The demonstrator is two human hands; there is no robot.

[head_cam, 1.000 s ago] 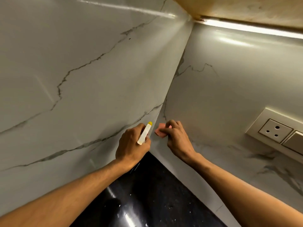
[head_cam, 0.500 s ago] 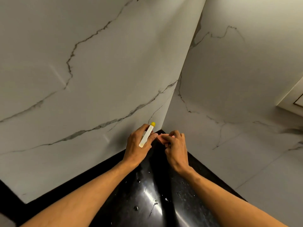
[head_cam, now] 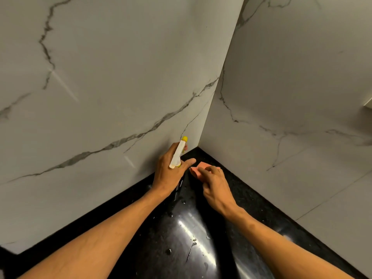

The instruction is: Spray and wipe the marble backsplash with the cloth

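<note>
The white marble backsplash [head_cam: 112,81] with grey veins forms an inside corner, its second panel [head_cam: 285,93] on the right. My left hand [head_cam: 169,174] grips a white spray bottle head with a yellow nozzle [head_cam: 179,152], held close to the left panel near the corner; the bottle's body is hidden under my hand. My right hand [head_cam: 215,188] holds a small pink cloth [head_cam: 198,168] low over the black countertop, just in front of the corner. The cloth is apart from both panels.
The glossy black countertop [head_cam: 193,238] carries scattered water drops and streaks. A white switch plate edge [head_cam: 369,103] shows at the far right on the right panel.
Both hands have come down from the corner seam to countertop level. The view has tilted downward, so the socket plate and under-cabinet light have left the frame.
</note>
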